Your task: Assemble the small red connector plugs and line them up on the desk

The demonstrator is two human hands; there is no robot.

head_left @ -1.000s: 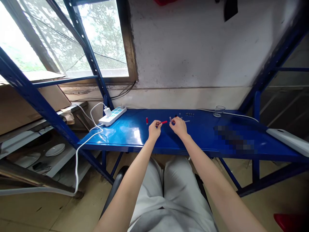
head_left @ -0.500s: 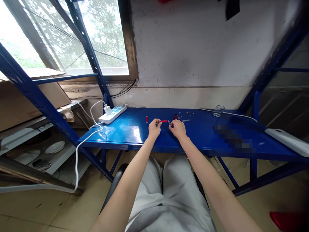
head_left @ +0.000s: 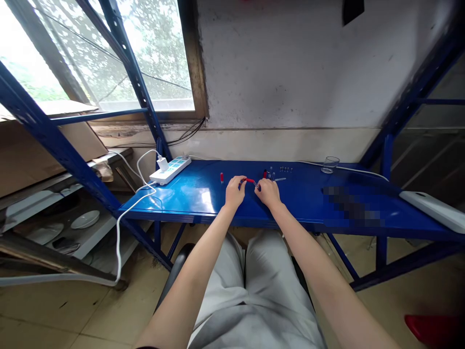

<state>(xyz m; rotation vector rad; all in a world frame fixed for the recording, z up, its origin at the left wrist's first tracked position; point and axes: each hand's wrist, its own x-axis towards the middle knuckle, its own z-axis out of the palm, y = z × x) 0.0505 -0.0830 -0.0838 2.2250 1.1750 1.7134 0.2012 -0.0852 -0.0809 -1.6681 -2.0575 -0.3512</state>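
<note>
The left hand [head_left: 235,192] pinches a small red piece [head_left: 250,181] above the blue surface [head_left: 196,194]; the right hand [head_left: 268,192] pinches something tiny against its tip, too small to identify. A fumble could drop it among the loose bits [head_left: 285,169] farther back.

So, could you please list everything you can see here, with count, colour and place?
shelf top: one, blue, in front of the person
red piece: one, red, held at the left fingertips
small clear piece: one, clear, at the right fingertips, too small to identify
red cap: one, red, left of the hands
small parts: a row, dark, behind the hands
power strip: one, white, far left corner
glass: one, clear, back right
window: one, upper left
plates: several, white, low shelf at left
left hand: one, pinching the red piece
right hand: one, beside the left
</note>
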